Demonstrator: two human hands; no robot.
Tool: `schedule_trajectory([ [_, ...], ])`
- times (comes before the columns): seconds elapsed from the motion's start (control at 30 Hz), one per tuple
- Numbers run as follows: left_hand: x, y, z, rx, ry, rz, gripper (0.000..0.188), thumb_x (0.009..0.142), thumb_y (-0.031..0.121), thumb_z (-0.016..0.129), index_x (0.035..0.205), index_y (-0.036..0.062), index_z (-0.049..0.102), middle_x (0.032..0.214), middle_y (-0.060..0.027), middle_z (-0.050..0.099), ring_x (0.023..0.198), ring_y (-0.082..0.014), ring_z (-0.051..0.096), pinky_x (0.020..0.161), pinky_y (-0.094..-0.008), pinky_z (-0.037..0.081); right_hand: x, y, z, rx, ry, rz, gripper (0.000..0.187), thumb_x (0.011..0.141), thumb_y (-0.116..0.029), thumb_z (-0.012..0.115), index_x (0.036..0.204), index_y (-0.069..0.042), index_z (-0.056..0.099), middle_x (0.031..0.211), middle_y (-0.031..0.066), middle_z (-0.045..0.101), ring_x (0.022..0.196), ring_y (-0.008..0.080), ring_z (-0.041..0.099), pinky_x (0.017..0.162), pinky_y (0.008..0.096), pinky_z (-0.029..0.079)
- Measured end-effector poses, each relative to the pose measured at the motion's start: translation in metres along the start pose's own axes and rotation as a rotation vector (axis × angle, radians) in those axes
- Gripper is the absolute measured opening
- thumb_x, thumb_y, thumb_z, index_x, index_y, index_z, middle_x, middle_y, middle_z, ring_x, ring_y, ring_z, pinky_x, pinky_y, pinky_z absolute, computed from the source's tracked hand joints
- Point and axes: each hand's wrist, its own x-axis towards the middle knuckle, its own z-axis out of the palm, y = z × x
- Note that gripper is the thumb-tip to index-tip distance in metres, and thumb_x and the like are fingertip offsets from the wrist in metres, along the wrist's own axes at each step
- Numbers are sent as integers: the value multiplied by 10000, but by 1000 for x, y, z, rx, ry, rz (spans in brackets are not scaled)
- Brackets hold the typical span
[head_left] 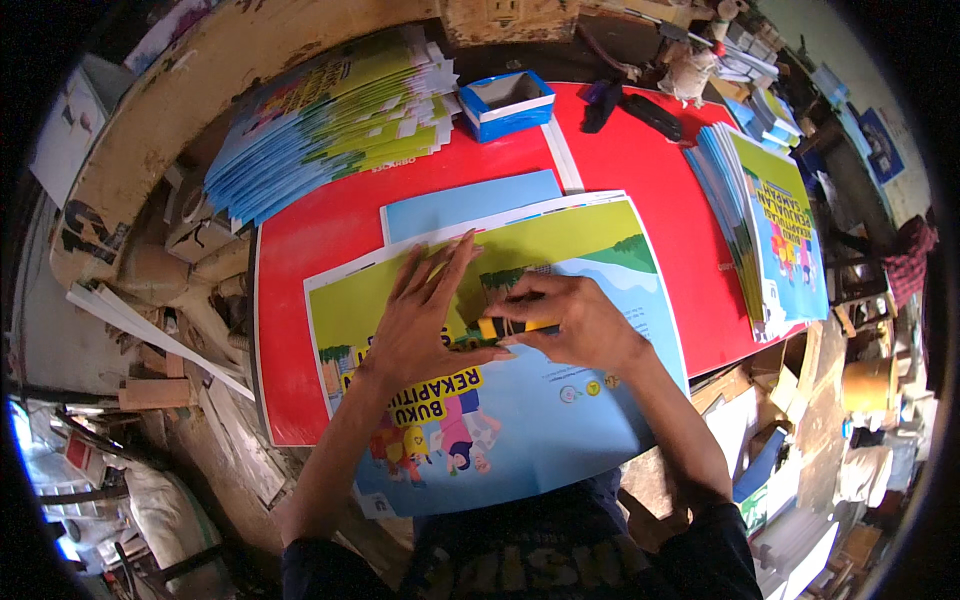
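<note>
A large printed cover sheet (600, 330), green along its far part and light blue nearer me, lies spread before me with its lettering upside down. My left hand (420, 315) rests flat on its left half, fingers stretched apart and thumb pointing right. Near the sheet's middle, my right hand (580, 320) pinches a small black-and-yellow tool (489, 327) against the paper. The fingers cover most of the tool, so its exact kind is hidden. The sheet's near edge reaches over the table edge to my body. Under its far edge a plain light-blue sheet (470, 205) sticks out.
The red tabletop (640, 150) bears a fanned stack of printed covers (330, 130) at the far left, a blue-and-white open box (508, 105), a black object (652, 117), and a booklet pile (775, 230) at the right. A wooden frame (130, 180) curves round the left.
</note>
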Motion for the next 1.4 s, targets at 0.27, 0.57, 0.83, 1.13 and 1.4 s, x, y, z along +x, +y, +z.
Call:
schedule_trajectory([
  [0.27,0,0,4,32,45,32,1360,637,546,932,1649,64,162,1544,-145,500,1455,-400,422,1267,-562,215,-10,2,3,-388,80,-246,373,771,-134,754,1141,-179,759,1106,28,697,1056,289,680,898,400,609],
  [0.57,-7,6,0,-103,0,2,727,742,344,914,1363,111,616,1355,-108,656,1304,-334,572,1159,-490,409,-6,13,-5,466,449,447,310,909,-164,831,1120,54,763,910,92,765,760,75,650,656,245,537],
  [0.83,13,6,-6,-334,-156,3,326,890,125,782,1202,111,688,1145,-70,712,1118,-277,661,990,-405,538,-7,17,-12,561,411,542,278,912,-191,830,1073,31,784,822,40,739,689,43,591,596,235,489],
  [1.13,-12,28,17,-201,99,-71,247,895,18,758,1088,44,607,1039,-108,709,919,-218,704,815,-359,555,-7,26,-2,468,468,351,282,881,-162,850,1045,52,768,828,107,744,724,73,643,642,265,535],
  [1.4,-18,62,46,-236,407,-355,350,956,33,700,1189,21,438,851,-87,630,778,-172,627,759,-303,519,-5,23,-1,544,476,387,300,889,-166,846,1046,73,755,839,131,755,706,105,687,635,275,555],
])
